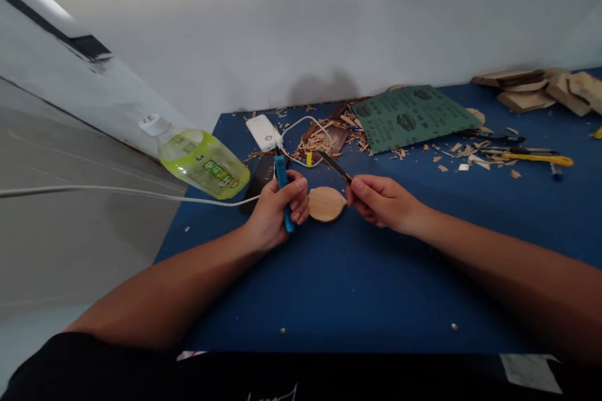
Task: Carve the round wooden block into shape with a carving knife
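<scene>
Tight grips on both sides: left hand (275,216) closed around a blue-handled tool (283,191), right hand (385,203) pinching a slim dark blade (335,166). Below, a dark blue work mat (329,294), smooth and matte. At one o'clock, a gritty green sandpaper sheet (409,118); at ten o'clock, a rounded plastic bottle (202,163) on its side. Between both hands, at the mat's centre, a smooth pale wooden oval (325,204), flat and just beside the left fingers (301,207). At two o'clock, a yellow-handled utility knife (527,158); at twelve o'clock, curled wood shavings (320,141) in a rough heap.
</scene>
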A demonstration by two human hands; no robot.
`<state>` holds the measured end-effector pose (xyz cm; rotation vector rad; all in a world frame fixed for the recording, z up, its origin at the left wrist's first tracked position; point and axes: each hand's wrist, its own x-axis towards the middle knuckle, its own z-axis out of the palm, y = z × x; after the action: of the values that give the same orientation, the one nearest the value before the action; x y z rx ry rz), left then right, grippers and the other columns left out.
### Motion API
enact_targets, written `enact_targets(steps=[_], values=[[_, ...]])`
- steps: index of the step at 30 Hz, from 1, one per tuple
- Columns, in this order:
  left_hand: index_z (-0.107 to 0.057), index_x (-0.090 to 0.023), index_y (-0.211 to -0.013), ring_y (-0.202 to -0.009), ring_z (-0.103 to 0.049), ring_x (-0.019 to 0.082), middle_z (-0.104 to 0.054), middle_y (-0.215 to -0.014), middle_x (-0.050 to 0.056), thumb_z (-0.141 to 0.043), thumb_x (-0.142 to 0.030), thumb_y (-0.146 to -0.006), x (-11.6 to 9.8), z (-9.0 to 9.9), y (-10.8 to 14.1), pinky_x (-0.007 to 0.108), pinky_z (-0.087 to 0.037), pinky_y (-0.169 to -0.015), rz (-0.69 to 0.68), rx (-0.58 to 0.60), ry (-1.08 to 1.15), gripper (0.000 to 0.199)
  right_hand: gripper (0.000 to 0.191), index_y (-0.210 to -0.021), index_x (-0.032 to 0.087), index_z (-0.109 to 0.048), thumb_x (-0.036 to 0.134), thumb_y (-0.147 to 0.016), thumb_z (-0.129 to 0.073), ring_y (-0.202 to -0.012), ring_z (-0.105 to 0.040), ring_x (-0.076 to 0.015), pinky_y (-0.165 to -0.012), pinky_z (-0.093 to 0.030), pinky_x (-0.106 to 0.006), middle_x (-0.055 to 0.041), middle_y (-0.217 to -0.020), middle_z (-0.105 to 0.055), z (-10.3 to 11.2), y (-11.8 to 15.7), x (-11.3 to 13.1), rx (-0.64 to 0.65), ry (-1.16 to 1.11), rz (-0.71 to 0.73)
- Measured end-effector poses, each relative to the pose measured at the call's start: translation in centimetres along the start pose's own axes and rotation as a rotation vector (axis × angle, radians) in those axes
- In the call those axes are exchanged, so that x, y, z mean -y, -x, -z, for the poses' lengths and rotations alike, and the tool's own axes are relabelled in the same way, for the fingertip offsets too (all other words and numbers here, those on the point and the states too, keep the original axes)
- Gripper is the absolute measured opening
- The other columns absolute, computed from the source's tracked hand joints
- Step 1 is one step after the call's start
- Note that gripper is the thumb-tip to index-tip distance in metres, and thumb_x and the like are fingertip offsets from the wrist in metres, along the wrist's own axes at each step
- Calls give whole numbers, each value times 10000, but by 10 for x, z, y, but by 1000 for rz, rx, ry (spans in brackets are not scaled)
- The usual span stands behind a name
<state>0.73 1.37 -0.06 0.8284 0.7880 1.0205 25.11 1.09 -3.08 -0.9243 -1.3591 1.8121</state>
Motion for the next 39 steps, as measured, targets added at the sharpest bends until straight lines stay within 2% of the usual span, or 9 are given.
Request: enact_targets(steps=[6, 11, 16, 19, 21, 25, 29, 35, 39], values=[[-548, -212, -948, -443, -456, 80, -503, -610, -93, -822, -285, -853, 6, 2, -7, 202, -401, -440, -32, -34, -12, 299, 417, -937, 222, -603, 624, -1042, -569, -445, -283, -72, -379, -232, -184, 105, -590, -368, 0, 0, -1, 24, 5, -21], [-574, -202, -993, -495, -502, 108, -533, -663, -62, -736, -390, -858, 7, 6, -10, 231, -438, -477, -26, -30, 56, 282, 329, -1019, 222, -610, 545, -1056, -561, -479, -293, -82, -390, -227, -186, 95, -638, -384, 0, 2, 0, 27, -27, 1], [-465, -235, -927, -532, -544, 138, -562, -724, -33, -609, -381, -855, 8, 5, -13, 259, -463, -522, -50, 25, 43, 218, 193, -1035, 220, -616, 408, -1028, -573, -515, -328, -96, -412, -255, -213, 76, -671, -407, -1, 6, 5, 1, 5, 87], [-446, -254, -985, -549, -570, 141, -601, -784, -40, -632, -304, -850, 12, 4, -9, 259, -478, -532, -84, 55, -55, 236, 271, -985, 214, -633, 483, -983, -664, -556, -402, -104, -465, -320, -244, 50, -708, -477, -3, 8, 10, -94, 159, 233], [-482, -257, -1064, -590, -601, 140, -639, -848, -29, -684, -303, -892, 16, 3, -3, 262, -503, -558, -102, 89, -168, 270, 338, -1006, 212, -673, 541, -948, -726, -597, -453, -119, -526, -366, -269, 34, -725, -525, -5, 9, 12, -237, 313, 332], [-609, -195, -1204, -719, -642, 130, -697, -948, 43, -734, -368, -976, 21, 2, 10, 255, -545, -672, -133, 245, -450, 313, 421, -1059, 220, -739, 585, -865, -819, -567, -412, -128, -546, -345, -290, 64, -620, -467, -10, 9, 14, -433, 485, 403], [-652, -169, -1190, -757, -677, 146, -736, -1035, 93, -792, -377, -942, 21, -2, 14, 266, -578, -673, -140, 248, -523, 353, 374, -902, 208, -750, 576, -872, -807, -606, -472, -137, -557, -369, -284, 21, -665, -562, -16, 10, 16, -380, 494, 394], [-600, -176, -987, -677, -669, 129, -703, -868, 25, -823, -386, -921, 21, -4, 11, 246, -570, -612, -185, 232, -422, 313, 392, -911, 207, -722, 555, -811, -870, -594, -459, -118, -524, -370, -257, 27, -697, -569, -23, 11, 17, -281, 379, 374], [-578, -181, -1047, -610, -636, 104, -680, -864, 11, -707, -493, -1001, 21, -2, 10, 227, -536, -564, -121, 322, -458, 340, 346, -1001, 204, -728, 510, -874, -827, -587, -477, -106, -530, -372, -250, 20, -751, -630, -23, 10, 16, -313, 380, 453]])
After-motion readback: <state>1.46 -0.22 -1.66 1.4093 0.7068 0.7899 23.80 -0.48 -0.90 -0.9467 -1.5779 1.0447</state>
